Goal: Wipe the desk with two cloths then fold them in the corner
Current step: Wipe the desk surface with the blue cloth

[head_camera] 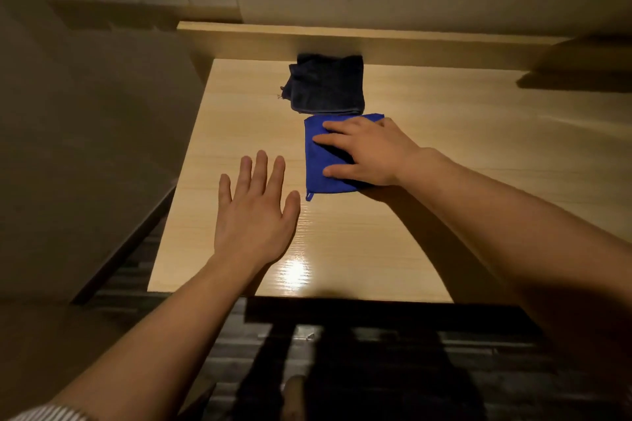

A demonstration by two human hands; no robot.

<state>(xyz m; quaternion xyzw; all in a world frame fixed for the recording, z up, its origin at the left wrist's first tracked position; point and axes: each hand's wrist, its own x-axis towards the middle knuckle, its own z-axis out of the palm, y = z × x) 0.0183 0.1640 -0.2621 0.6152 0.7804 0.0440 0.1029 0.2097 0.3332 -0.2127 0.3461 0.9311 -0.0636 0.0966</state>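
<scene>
Blue cloth (316,161) folded, right hand (367,152) flat on it, pressing; left hand (254,212) open, empty.

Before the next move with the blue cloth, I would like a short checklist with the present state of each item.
1. Blue cloth folded: ok, compact square.
2. Right hand on it: ok, flat on top.
3. Left hand free: ok, open, empty.
4. Dark cloth folded at the back edge: ok.
5. The two cloths apart: ok, narrow gap.
6. Desk wiped clean: cannot tell.
</scene>
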